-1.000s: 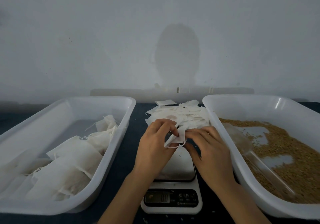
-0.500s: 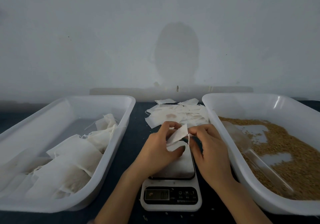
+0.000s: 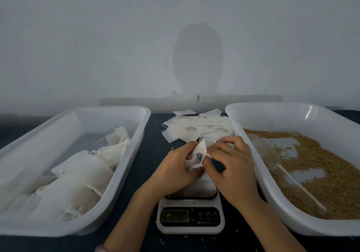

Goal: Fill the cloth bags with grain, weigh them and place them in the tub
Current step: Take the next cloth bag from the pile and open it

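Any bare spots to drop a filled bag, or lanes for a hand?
Free: far end of the left tub, behind its filled bags; dark strip between left tub and scale. Crowded: scale plate, under both hands; empty bags behind it; grain tub holds a scoop.

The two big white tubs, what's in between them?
In the head view, a pile of empty bags, a scale, and both hands, left hand and right hand, opening one bag.

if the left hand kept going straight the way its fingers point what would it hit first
Likely the right hand, just past the cloth bag the left hand already holds with it; depth is unclear.
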Available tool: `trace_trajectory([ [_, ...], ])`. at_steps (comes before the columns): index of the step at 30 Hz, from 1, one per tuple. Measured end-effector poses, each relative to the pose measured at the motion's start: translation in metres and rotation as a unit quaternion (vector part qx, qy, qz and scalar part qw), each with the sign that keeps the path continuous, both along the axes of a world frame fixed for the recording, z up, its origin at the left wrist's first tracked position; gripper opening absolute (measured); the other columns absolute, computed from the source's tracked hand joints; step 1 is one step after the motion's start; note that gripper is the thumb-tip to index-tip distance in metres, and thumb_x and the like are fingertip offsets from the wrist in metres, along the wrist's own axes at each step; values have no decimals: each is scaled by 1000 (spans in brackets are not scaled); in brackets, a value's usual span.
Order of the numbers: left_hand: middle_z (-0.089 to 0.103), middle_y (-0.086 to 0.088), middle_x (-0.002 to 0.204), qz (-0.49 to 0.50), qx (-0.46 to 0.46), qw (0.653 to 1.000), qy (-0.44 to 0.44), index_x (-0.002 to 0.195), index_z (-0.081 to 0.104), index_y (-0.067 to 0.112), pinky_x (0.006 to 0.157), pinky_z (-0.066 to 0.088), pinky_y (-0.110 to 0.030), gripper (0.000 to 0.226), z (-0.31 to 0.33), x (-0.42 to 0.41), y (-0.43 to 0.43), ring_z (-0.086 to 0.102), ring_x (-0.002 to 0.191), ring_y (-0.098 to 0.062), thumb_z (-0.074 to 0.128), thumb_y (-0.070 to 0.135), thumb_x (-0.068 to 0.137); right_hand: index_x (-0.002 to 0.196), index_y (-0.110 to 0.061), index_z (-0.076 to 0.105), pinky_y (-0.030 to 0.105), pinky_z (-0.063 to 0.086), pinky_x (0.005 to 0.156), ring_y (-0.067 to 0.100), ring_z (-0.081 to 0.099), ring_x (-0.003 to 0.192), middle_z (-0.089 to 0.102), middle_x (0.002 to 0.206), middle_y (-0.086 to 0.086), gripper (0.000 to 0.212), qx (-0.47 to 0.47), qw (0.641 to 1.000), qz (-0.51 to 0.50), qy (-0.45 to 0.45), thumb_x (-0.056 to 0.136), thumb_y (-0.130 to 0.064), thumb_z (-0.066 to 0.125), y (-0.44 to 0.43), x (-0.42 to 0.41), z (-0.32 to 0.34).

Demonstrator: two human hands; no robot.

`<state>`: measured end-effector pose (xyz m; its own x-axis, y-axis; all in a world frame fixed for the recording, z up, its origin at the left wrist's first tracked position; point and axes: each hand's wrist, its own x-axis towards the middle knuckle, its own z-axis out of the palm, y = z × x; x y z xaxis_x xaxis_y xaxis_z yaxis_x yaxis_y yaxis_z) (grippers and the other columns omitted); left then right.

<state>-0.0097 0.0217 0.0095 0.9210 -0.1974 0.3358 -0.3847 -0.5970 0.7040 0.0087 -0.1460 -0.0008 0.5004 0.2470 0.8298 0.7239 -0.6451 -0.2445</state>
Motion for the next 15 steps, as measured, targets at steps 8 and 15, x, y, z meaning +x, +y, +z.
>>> trace_trajectory([
  [8, 68, 11, 105, 32, 25, 999, -11, 124, 56, 25, 84, 53, -38, 46, 1, 3, 4, 65, 95, -8, 72, 19, 81, 92, -21, 73, 58, 36, 105, 23, 51, 126, 71, 109, -12, 18, -107, 993, 56, -10, 90, -25, 56, 2, -1, 1],
  [15, 71, 0, 92, 41, 28, 999, -22, 103, 66, 10, 76, 53, -45, 32, -3, 8, 12, 67, 85, -18, 82, 11, 75, 91, -19, 71, 59, 35, 106, 29, 55, 120, 70, 106, -5, 10, -149, 986, 36, -67, 87, -23, 62, 2, -4, 3],
])
